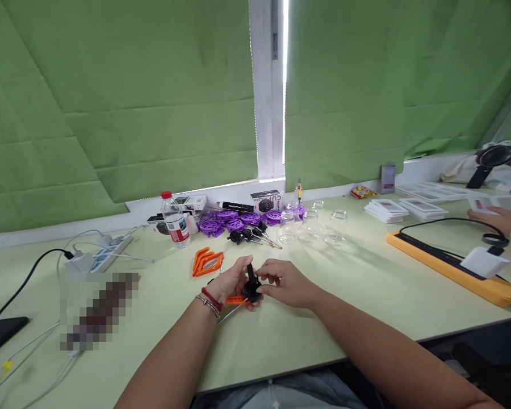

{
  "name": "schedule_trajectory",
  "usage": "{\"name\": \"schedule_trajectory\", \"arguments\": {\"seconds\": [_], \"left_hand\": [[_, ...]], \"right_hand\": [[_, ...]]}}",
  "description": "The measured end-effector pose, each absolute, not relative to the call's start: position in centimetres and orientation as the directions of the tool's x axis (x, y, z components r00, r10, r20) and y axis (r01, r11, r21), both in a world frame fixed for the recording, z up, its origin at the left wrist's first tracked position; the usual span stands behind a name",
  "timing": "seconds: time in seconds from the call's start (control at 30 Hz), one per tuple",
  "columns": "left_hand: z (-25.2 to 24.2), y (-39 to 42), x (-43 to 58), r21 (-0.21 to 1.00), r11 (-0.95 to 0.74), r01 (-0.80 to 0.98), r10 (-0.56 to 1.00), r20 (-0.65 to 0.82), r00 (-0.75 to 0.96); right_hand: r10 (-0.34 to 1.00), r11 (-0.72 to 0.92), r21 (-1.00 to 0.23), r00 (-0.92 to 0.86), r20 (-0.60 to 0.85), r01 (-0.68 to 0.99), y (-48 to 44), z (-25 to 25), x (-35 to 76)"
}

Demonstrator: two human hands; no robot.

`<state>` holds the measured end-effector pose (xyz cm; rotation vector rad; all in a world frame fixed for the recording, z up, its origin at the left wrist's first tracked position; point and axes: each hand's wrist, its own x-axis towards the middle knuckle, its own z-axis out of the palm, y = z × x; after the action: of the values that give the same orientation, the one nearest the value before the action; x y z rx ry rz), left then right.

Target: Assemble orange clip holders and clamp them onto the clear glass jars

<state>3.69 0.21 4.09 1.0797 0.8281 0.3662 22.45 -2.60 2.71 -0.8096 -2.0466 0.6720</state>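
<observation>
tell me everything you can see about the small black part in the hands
The small black part looks like dark plastic: a rounded base with a thin stem standing up. Left hand and right hand pinch it from either side, just above the table, against an orange piece. Finer detail is too small to tell.

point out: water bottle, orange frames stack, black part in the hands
water bottle [177,227], head view, on its label.
orange frames stack [206,262], head view, on the top frame.
black part [251,287], head view, on its round lower body.
</observation>
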Motion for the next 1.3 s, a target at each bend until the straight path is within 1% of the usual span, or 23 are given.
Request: {"name": "schedule_trajectory", "arguments": {"seconds": [0.1,0.2,0.33,0.43,0.53,0.6,0.63,0.7,0.73,0.8,0.87,0.93,1.0,1.07,1.17,1.23,1.3], "left_hand": [[4.1,0.3,3.7,0.878,0.464,0.118,0.641,-0.425,0.639],[4.1,0.3,3.6,0.874,0.474,0.107,0.631,-0.422,0.651],[4.2,0.2,3.6,0.866,0.490,0.099,0.634,-0.432,0.641],[4.2,0.1,3.7,0.870,0.485,0.094,0.634,-0.423,0.647],[4.4,-0.3,3.8,0.878,0.471,0.088,0.659,-0.417,0.626],[4.8,-0.9,3.8,0.914,0.398,0.076,0.704,-0.357,0.614],[5.0,-1.2,3.7,0.945,0.321,0.062,0.739,-0.291,0.607],[5.7,-1.9,3.6,0.995,0.092,0.041,0.809,-0.099,0.579],[6.0,-2.3,3.6,0.997,-0.046,0.058,0.832,0.007,0.555],[6.5,-3.0,3.6,0.933,-0.308,0.184,0.852,0.185,0.490],[6.6,-3.5,3.8,0.782,-0.491,0.384,0.846,0.324,0.423],[6.3,-3.8,4.1,0.598,-0.578,0.555,0.816,0.438,0.377],[5.7,-3.9,4.5,0.458,-0.608,0.649,0.775,0.519,0.360],[5.1,-3.8,4.6,0.364,-0.633,0.683,0.729,0.579,0.365],[4.5,-3.5,4.4,0.256,-0.696,0.671,0.634,0.658,0.407],[4.4,-3.2,4.0,0.205,-0.733,0.649,0.571,0.704,0.422],[4.5,-2.8,3.5,0.203,-0.736,0.646,0.546,0.742,0.389]], "right_hand": [[0.751,0.641,-0.708,-0.433,0.499,0.296,-2.5,2.6,22.5],[0.746,0.642,-0.706,-0.459,0.483,0.299,-2.5,2.5,22.5],[0.774,0.610,-0.735,-0.420,0.473,0.297,-2.6,2.6,22.4],[0.774,0.610,-0.726,-0.433,0.462,0.316,-2.7,2.6,22.4],[0.814,0.556,-0.779,-0.381,0.439,0.290,-2.6,2.5,22.3],[0.877,0.442,-0.863,-0.321,0.358,0.245,-2.6,2.4,22.4],[0.909,0.364,-0.906,-0.296,0.295,0.214,-2.6,2.5,22.4],[0.944,0.214,-0.969,-0.283,0.172,0.127,-2.8,2.7,22.5],[0.943,0.155,-0.985,-0.308,0.125,0.074,-3.0,2.9,22.5],[0.904,0.068,-0.997,-0.420,0.079,-0.041,-3.4,3.3,22.5],[0.828,-0.010,-0.992,-0.558,0.063,-0.127,-3.9,3.6,22.3],[0.764,-0.075,-0.982,-0.643,0.053,-0.171,-4.3,3.7,21.9],[0.746,-0.116,-0.977,-0.665,0.035,-0.181,-4.5,3.7,21.6],[0.753,-0.143,-0.975,-0.658,0.005,-0.171,-4.5,3.6,21.4],[0.784,-0.142,-0.981,-0.620,-0.029,-0.135,-4.2,3.6,21.5],[0.817,-0.098,-0.992,-0.575,-0.036,-0.078,-3.7,3.8,22.1],[0.867,-0.008,-0.999,-0.497,-0.029,0.044,-2.9,4.2,23.0]]}}
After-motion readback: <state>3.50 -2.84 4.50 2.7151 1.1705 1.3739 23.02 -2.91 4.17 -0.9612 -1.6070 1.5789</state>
